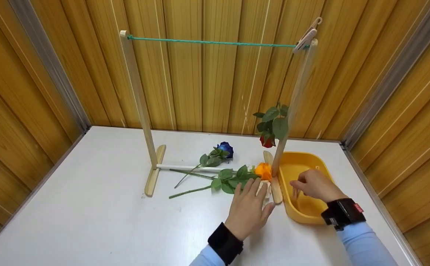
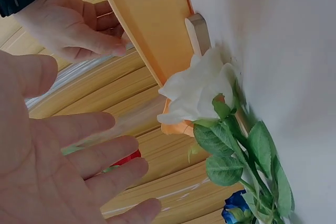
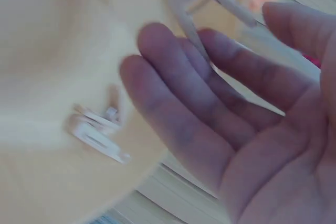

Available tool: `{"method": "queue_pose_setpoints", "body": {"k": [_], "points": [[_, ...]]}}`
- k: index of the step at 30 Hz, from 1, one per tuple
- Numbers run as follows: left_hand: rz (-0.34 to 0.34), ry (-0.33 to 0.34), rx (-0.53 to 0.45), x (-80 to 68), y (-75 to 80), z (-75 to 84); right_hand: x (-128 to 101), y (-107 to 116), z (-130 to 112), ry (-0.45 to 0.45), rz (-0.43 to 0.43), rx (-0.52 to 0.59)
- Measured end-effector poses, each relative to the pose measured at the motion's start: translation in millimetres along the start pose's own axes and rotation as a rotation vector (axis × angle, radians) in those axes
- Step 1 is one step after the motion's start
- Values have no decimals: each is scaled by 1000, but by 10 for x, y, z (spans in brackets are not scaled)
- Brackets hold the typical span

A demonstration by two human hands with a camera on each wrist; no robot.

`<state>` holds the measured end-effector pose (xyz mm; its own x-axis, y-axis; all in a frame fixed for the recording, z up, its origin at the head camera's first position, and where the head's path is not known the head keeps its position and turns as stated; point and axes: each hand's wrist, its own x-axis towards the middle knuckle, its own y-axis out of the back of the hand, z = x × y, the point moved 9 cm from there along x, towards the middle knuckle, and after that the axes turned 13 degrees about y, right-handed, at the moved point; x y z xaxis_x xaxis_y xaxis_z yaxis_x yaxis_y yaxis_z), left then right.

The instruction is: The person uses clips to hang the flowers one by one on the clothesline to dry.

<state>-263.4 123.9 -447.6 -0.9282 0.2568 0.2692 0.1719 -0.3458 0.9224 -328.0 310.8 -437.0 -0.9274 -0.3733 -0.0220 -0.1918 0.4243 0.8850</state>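
Note:
My right hand (image 1: 316,184) is over the yellow basin (image 1: 299,162), pinching a pale pink clothespin (image 3: 186,9) between thumb and fingers. More clothespins (image 3: 100,140) lie at the bottom of the basin. With fingers spread, my left hand (image 1: 247,212) hovers beside a white rose (image 2: 197,90) and holds nothing; in the head view it partly covers that bloom. An orange rose (image 1: 263,171) lies just behind the white one, and a blue rose (image 1: 225,149) farther back. Head down, a red rose (image 1: 267,141) hangs from the line by another clothespin (image 1: 305,40).
A wooden frame, its left post (image 1: 137,88) and right post (image 1: 299,92) upright, carries a green cord (image 1: 207,41) across the top. A white bar (image 1: 185,168) joins its feet on the white table (image 1: 89,207). Wood-patterned panels (image 1: 185,92) enclose the back and sides.

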Motion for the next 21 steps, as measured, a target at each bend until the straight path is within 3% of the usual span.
{"method": "queue_pose_setpoints", "body": {"k": [5,9,15,21], "points": [[-1,12,-47,-1,115,-71,-53,316,-280,83,210,-12],[-23,13,-158,-6,242,-117,-123,426,-551,158,405,48],[16,-6,-324,-16,400,-224,-123,200,-799,243,531,278],[39,-27,-435,-1,405,-291,-123,-84,-878,250,599,499]]}}
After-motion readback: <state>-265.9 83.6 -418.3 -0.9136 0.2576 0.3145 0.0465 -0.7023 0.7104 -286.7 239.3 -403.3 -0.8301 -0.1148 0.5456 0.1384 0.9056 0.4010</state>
